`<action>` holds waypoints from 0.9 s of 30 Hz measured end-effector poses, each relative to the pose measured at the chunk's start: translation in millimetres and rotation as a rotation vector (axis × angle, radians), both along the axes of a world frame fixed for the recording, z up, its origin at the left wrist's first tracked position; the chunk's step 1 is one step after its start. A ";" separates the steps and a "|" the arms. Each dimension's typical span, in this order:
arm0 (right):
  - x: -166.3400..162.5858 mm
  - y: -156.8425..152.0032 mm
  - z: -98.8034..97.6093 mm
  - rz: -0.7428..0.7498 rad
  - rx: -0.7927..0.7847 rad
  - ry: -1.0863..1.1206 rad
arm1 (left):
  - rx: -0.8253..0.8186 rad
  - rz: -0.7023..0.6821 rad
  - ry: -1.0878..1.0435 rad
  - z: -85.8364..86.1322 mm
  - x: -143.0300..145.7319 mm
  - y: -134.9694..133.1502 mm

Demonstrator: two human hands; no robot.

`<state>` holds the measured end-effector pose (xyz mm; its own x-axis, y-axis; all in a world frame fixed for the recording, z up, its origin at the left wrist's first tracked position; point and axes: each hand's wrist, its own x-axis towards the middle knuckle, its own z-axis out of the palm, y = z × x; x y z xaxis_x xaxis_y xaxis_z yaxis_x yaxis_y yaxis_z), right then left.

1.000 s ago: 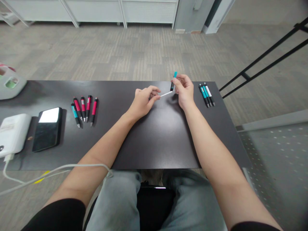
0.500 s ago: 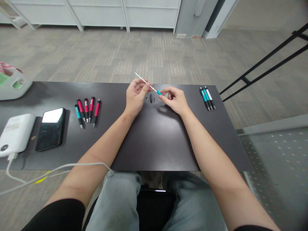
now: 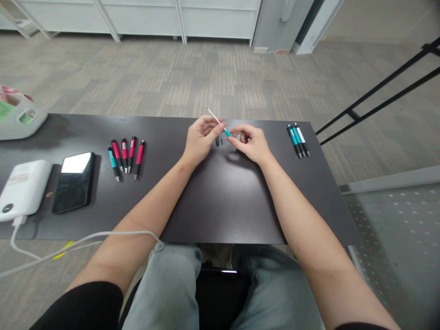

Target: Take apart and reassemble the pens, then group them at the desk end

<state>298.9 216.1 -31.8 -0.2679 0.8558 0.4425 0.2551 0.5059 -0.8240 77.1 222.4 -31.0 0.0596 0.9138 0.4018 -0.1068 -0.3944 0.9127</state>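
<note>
My left hand (image 3: 202,140) pinches a thin white pen refill (image 3: 213,114) over the far part of the table. The refill slants up and left, its lower end meeting the teal pen barrel (image 3: 227,133). Thumb and fingers of my right hand (image 3: 249,141) grip that barrel. On the tabletop just below lie a black pen part (image 3: 217,141), partly covered by my left hand, and a tiny dark piece (image 3: 222,141), which is too small to name.
Several red pens (image 3: 131,153) and a teal pen (image 3: 113,163) lie left on the dark table (image 3: 223,201). Teal and white pens (image 3: 298,140) lie right. A black phone (image 3: 74,183), white power bank (image 3: 25,188) and plastic container (image 3: 22,117) are far left. A white cable (image 3: 103,235) crosses my left forearm.
My left hand has moved right, closer to my right hand. Less of the refill shows outside the teal barrel. My right hand stays in nearly the same place.
</note>
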 end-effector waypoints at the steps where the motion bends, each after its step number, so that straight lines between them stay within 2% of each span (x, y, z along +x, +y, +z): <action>1: -0.2 0.4 -0.4 0.000 0.002 0.003 | -0.006 -0.039 0.011 -0.2 0.8 -1.4; 4: -0.7 1.1 -1.1 -0.004 0.001 0.009 | -0.055 -0.062 0.008 0.0 2.2 -3.2; 10: -1.9 -1.0 2.3 -0.037 -0.030 -0.017 | -0.097 0.047 -0.023 4.8 2.2 -0.4; 16: -4.8 -4.4 8.6 -0.049 -0.056 -0.029 | -0.064 0.049 0.048 9.1 4.8 -4.9; 23: -4.7 -4.6 9.8 -0.038 -0.050 -0.037 | -0.055 -0.025 0.117 7.7 7.7 -11.5; 27: -5.2 -3.1 8.9 -0.061 -0.060 -0.013 | 0.010 0.060 0.182 6.7 3.4 -9.7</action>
<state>293.7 212.9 -22.9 -0.2199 0.8958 0.3863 0.2951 0.4385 -0.8489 80.4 212.8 -24.2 0.0779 0.9138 0.3986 0.0837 -0.4044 0.9107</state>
